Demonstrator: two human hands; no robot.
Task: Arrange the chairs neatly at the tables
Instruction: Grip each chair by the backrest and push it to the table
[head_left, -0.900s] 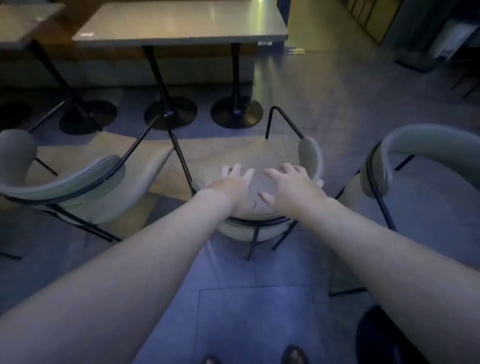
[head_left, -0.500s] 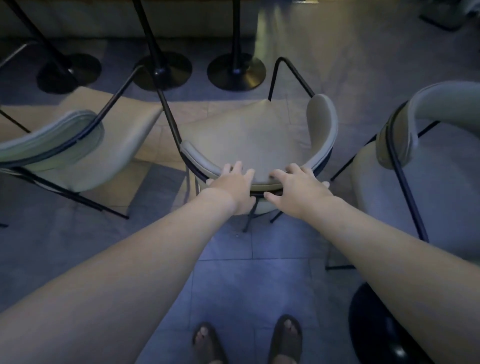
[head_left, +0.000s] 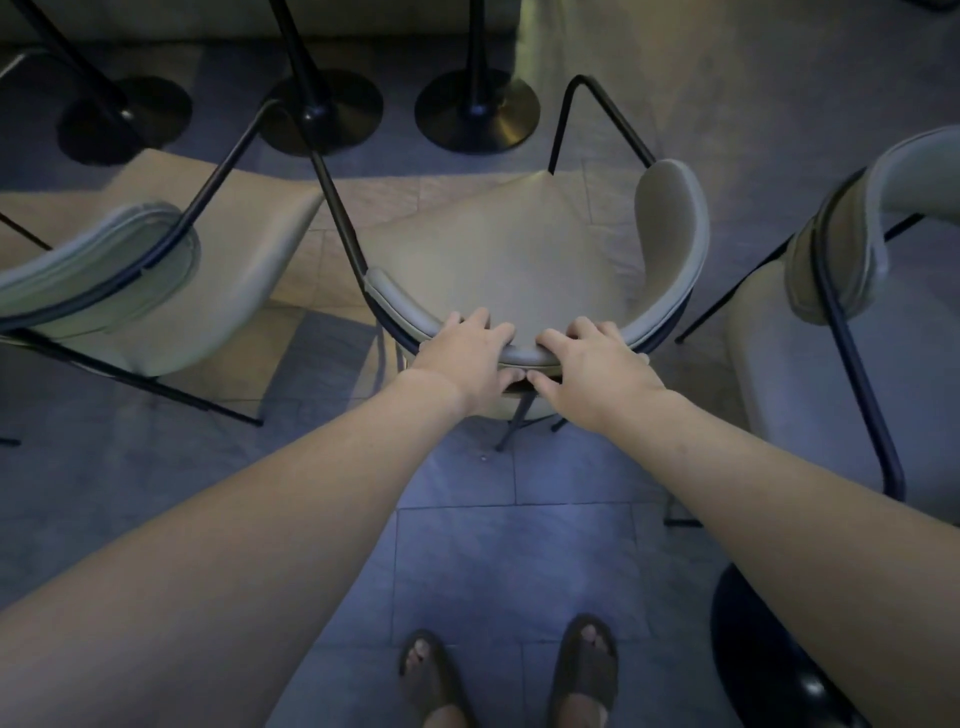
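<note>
— Where's the middle chair (head_left: 498, 260)?
— Facing the table bases (head_left: 475, 111). Left hand (head_left: 465, 358) & right hand (head_left: 587, 371) grip its curved backrest, fingers curled over the top.
— Anything crowding it?
— Left chair (head_left: 156, 270) just beside, right chair (head_left: 841, 270) near. Sandalled feet (head_left: 509, 675) behind.
</note>
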